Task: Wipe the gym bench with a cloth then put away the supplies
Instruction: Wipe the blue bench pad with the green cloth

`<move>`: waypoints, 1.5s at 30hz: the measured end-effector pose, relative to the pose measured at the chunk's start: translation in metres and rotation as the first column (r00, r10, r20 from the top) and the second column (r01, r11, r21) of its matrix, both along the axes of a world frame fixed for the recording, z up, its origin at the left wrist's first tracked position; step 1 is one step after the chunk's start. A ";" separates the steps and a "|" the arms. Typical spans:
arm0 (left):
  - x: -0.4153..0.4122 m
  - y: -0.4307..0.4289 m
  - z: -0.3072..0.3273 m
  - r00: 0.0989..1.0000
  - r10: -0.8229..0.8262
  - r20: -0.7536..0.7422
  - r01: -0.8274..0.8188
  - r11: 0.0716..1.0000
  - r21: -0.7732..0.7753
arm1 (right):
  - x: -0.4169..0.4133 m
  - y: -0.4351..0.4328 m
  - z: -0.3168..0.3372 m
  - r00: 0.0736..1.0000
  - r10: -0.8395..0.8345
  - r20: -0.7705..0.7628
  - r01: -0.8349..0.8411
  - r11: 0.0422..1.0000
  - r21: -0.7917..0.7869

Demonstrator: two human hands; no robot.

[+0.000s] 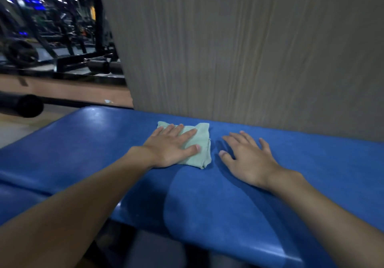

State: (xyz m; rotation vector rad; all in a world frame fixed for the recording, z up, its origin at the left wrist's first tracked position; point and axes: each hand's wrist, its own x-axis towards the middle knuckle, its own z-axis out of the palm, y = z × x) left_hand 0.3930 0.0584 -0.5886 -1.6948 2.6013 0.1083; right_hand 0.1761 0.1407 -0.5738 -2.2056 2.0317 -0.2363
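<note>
A blue padded gym bench (pixel 207 195) runs across the view from left to right. A folded pale green cloth (pixel 200 143) lies on its top near the far edge. My left hand (pixel 172 147) presses flat on the cloth with straight fingers, covering its left half. My right hand (pixel 247 157) lies flat on the bare blue pad just right of the cloth, fingers spread, apart from it and holding nothing.
A grey wood-grain panel (pixel 249 49) rises directly behind the bench. At the left a mirror shows dark gym machines (pixel 62 39) above a wooden ledge. A black padded roller (pixel 20 105) sticks in at the left edge. The floor shows below the bench's near edge.
</note>
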 end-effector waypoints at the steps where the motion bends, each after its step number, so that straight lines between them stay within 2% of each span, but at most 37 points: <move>1: 0.012 -0.003 0.001 1.000 0.012 -0.003 -0.012 1.000 0.002 | 0.015 -0.006 -0.002 1.000 0.021 0.009 -0.021 1.000 0.000; 11: 0.141 -0.046 -0.004 0.985 0.170 -0.020 -0.171 0.985 -0.019 | 0.148 -0.052 -0.013 0.977 0.209 0.028 -0.210 0.977 0.031; 14: 0.181 -0.058 -0.005 0.972 0.235 -0.029 -0.235 0.972 -0.026 | 0.177 -0.062 -0.016 0.977 0.212 0.028 -0.213 0.977 0.025; 25: 0.295 -0.073 -0.001 0.901 0.434 -0.031 -0.435 0.900 -0.041 | 0.198 -0.069 -0.023 0.980 0.187 -0.067 -0.189 0.981 -0.034; 31: 0.304 -0.055 0.000 0.868 0.495 -0.036 -0.495 0.869 -0.012 | 0.192 -0.066 -0.021 0.977 0.209 -0.034 -0.209 0.978 0.001; 34: 0.301 -0.038 0.001 0.857 0.515 -0.014 -0.515 0.857 -0.009 | 0.176 -0.058 -0.016 0.968 0.240 -0.074 -0.237 0.971 0.040; 39: 0.286 -0.008 0.001 0.870 0.491 0.029 -0.491 0.871 -0.027 | 0.147 -0.036 -0.017 0.981 0.164 -0.107 -0.157 0.985 0.071; 45: 0.254 0.015 0.000 0.885 0.461 0.063 -0.462 0.887 0.003 | 0.137 -0.026 -0.013 0.972 0.197 -0.131 -0.191 0.980 0.056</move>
